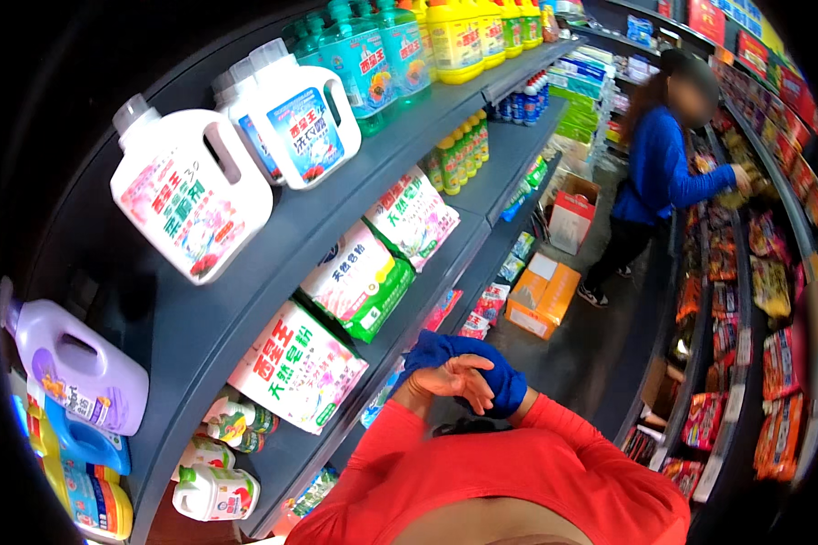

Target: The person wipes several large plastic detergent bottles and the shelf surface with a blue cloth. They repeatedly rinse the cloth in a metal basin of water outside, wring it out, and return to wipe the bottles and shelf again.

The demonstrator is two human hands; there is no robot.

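Note:
In front of my chest, my left hand [460, 383] has its fingers spread and lies against a bunched blue cloth [503, 380]. The cloth covers my right hand, leaving only the right wrist [529, 400] in sight. Its fingers are hidden, though the cloth sits gathered around them. To the left of my hands a dark shelf unit [354, 204] holds white bags of soap powder [298, 364] and another soap powder bag [354, 279] with a green lower part. On the level above stand a white detergent jug [191, 197] and a white-and-blue detergent jug [307, 129].
A person in a blue top [661, 163] reaches towards snack packets on the right-hand shelves [729, 381]. On the aisle floor [586, 361] sit an orange carton [542, 296] and a red-and-white carton [571, 216]. A purple jug [85, 371] stands by the curved shelf edge.

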